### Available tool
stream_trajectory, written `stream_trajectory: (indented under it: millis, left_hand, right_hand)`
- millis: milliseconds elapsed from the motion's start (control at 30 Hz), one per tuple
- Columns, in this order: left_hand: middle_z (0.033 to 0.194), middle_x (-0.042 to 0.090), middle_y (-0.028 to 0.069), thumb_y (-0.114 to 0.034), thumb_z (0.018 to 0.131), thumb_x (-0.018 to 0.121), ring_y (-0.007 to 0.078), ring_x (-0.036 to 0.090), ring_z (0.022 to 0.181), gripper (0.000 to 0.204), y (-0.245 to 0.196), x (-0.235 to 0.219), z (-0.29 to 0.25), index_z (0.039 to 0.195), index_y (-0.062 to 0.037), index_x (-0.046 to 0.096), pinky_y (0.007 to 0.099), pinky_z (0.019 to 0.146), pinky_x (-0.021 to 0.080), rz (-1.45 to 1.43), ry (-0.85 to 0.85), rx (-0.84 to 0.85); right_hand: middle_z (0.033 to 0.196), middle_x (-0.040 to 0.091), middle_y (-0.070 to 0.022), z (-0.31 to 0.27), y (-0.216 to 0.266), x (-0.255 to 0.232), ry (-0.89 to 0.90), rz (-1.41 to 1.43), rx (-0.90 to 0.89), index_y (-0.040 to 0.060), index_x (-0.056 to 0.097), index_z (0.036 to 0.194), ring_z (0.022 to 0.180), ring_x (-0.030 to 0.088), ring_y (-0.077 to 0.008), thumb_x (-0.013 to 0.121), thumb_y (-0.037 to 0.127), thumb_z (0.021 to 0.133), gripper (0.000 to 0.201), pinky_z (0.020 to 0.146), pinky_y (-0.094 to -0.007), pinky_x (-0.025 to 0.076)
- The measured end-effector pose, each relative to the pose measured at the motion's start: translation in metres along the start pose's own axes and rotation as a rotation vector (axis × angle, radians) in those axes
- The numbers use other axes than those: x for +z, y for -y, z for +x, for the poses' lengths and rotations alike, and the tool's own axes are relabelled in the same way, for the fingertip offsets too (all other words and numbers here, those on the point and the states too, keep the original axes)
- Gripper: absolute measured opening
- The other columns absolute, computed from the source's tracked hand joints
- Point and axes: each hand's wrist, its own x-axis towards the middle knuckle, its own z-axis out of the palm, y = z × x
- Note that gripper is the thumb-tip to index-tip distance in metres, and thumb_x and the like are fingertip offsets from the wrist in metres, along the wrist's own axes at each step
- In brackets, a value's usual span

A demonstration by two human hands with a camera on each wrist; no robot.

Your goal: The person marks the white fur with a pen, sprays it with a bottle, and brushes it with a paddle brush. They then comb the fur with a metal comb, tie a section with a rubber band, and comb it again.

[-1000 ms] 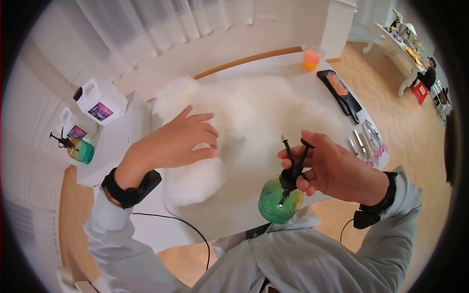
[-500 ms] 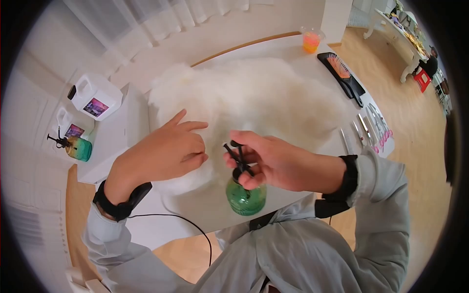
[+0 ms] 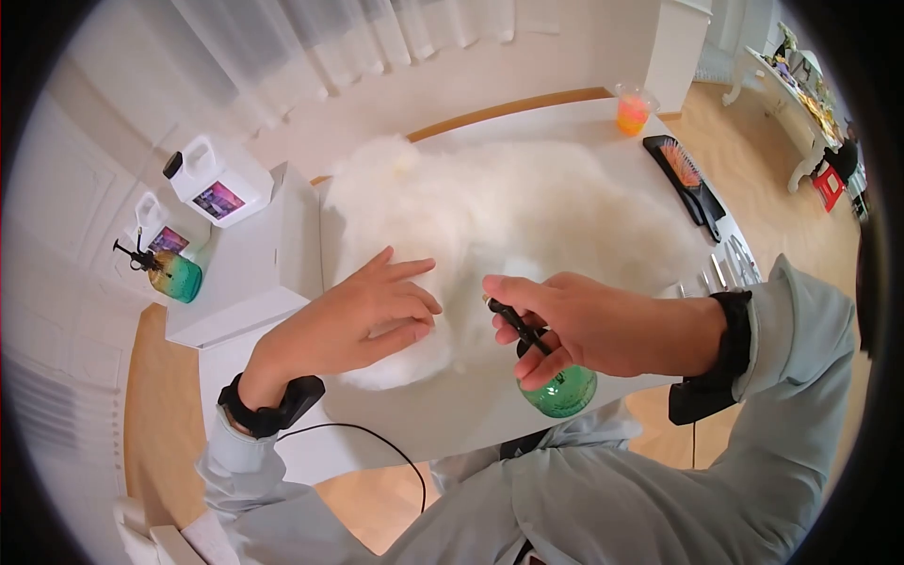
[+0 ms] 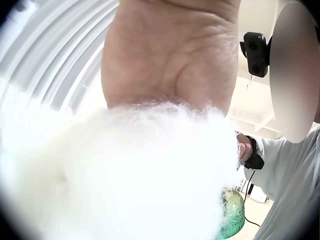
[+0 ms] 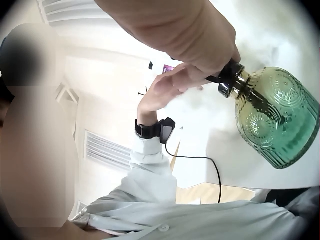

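Observation:
A big mass of fluffy white fur (image 3: 537, 193) lies across the table. My left hand (image 3: 363, 315) is over its near left part, palm down with fingers spread and slightly bent; in the left wrist view fluffy fur (image 4: 135, 170) hides the fingers. My right hand (image 3: 589, 325) grips the black pump neck of a green glass spray bottle (image 3: 562, 391), thumb at the top of the pump. The bottle (image 5: 277, 117) is see-through, yellow at the top and green below, with embossed patterns. The nozzle points toward the fur beside my left hand.
A second spray bottle (image 3: 177, 278) and white jugs (image 3: 221, 179) stand at the left by a white box (image 3: 250, 273). Along the table's right side are a cup (image 3: 633, 115) with orange contents, a black brush (image 3: 687, 184) and metal grooming tools (image 3: 720, 271). A cable (image 3: 377, 435) hangs from my left wrist.
The right hand swung left with the spray bottle, then came back right; the thumb is now lower over the pump. The left hand has shifted slightly toward my body. The view has moved too.

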Motion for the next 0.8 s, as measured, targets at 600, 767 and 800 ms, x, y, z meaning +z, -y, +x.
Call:
stream_trajectory:
  millis: [600,767,800]
  left_hand:
    - [0.156,0.025,0.0123,-0.027,0.096,0.060,0.0258,0.020,0.145,0.064,0.043,0.028,-0.024,0.149,-0.0093,0.030,0.0423,0.116,0.020,-0.418,-0.629,-0.447]
    - [0.158,0.015,0.0216,-0.036,0.096,0.059,0.0329,0.017,0.146,0.070,0.051,0.045,-0.015,0.149,-0.0044,0.027,0.0399,0.114,0.024,-0.553,-0.537,-0.299]
    - [0.158,0.013,0.0223,-0.036,0.096,0.058,0.0339,0.015,0.147,0.070,0.050,0.049,-0.013,0.149,-0.0025,0.027,0.0394,0.114,0.023,-0.543,-0.521,-0.245]
  right_hand:
    - [0.087,0.064,-0.0180,-0.059,0.091,0.023,-0.177,-0.350,-0.318,-0.0101,0.052,0.112,0.033,0.047,-0.0167,0.044,0.052,0.098,0.064,0.030,-0.0265,0.041]
    - [0.093,0.062,-0.0190,-0.024,0.125,0.016,-0.090,-0.507,-0.265,-0.0120,0.047,0.107,0.043,0.051,-0.0113,0.064,0.054,0.087,0.071,0.036,-0.0230,0.045]
    - [0.089,0.063,-0.0161,-0.016,0.126,0.016,-0.058,-0.521,-0.245,-0.0082,0.050,0.103,0.044,0.052,-0.0106,0.063,0.050,0.089,0.061,0.038,-0.0216,0.045]
